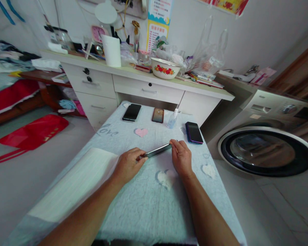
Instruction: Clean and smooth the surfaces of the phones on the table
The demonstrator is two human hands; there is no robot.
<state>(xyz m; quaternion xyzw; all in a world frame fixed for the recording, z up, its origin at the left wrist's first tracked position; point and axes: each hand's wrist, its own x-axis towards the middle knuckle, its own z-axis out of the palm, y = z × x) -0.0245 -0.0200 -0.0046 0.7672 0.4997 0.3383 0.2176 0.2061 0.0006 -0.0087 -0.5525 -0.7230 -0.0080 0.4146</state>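
Both hands hold a thin dark phone (158, 150) by its two ends, tilted nearly edge-on above the blue cloth. My left hand (129, 163) pinches its left end, and my right hand (181, 157) grips the right end, which is the higher one. Beyond them on the cloth lie a black phone (132, 112) at the left, a small brown phone case or phone (158, 115) in the middle, a clear spray bottle (172, 119) and a dark phone with a blue-purple edge (194, 132) at the right. A white cloth or paper sheet (74, 184) is spread beside my left forearm.
The table cloth (143, 212) has heart prints. Behind it stands a white desk (89, 82) with a floral bowl (165, 68), a paper roll (112, 51) and plastic bags. A washing machine (267, 136) is at the right, a red bag (36, 131) on the floor at the left.
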